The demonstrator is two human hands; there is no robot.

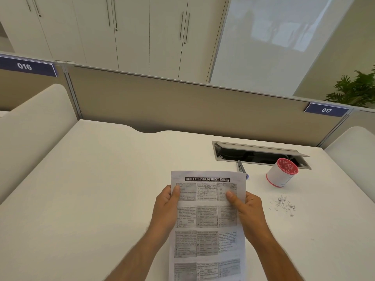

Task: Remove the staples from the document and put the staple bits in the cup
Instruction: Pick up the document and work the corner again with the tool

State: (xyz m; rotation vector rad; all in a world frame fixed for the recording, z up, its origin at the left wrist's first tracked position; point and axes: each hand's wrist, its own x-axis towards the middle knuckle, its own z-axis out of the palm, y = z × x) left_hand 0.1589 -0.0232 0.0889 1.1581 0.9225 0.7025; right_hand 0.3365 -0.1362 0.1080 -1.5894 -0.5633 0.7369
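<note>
A white desk (101, 189) carries everything. The document (207, 220) is held up over it, the left hand (165, 207) gripping its left edge and the right hand (244, 207) its right edge, thumbs on the printed face. Beyond its top right corner lies a staple remover (241, 166). To the right stands the cup (281, 173), and near it lie loose staple bits (285, 204) on the desk.

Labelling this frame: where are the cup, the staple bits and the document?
cup (278, 175): head view, white outer wall.
staple bits (285, 205): head view, middle of the scattered pile.
document (207, 218): head view, page centre.
</note>
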